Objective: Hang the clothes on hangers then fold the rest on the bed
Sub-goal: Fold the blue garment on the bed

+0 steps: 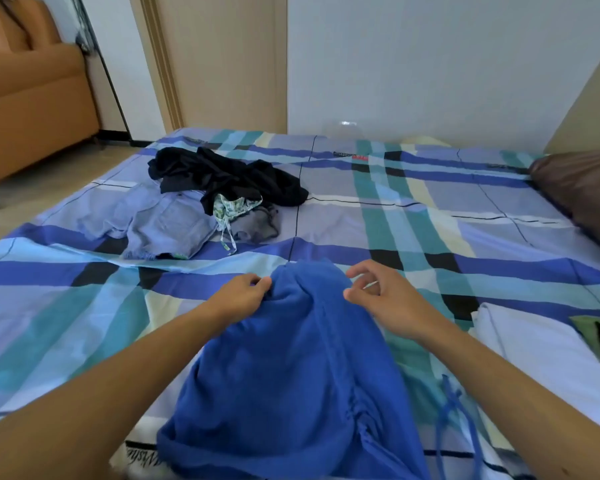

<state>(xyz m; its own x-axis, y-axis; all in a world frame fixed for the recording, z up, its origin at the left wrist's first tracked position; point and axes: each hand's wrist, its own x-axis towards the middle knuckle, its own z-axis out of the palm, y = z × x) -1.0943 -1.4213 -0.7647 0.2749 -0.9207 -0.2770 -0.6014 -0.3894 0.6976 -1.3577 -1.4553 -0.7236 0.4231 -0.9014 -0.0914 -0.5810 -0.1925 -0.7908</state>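
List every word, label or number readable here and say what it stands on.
"Wish…": black script on the bedsheet near edge, partly under the blue garment; the rest is unreadable.
Small dark and red prints farther up the bedsheet: too blurred to read.
No other text visible.

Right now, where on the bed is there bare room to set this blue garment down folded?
The widest free patch is mid-bed, on the sheet between the clothes pile on the left and the brown pillow on the right. Another lies near left, between the pile and the left hand. Near right is crowded: white folded cloth lies beside the blue garment.
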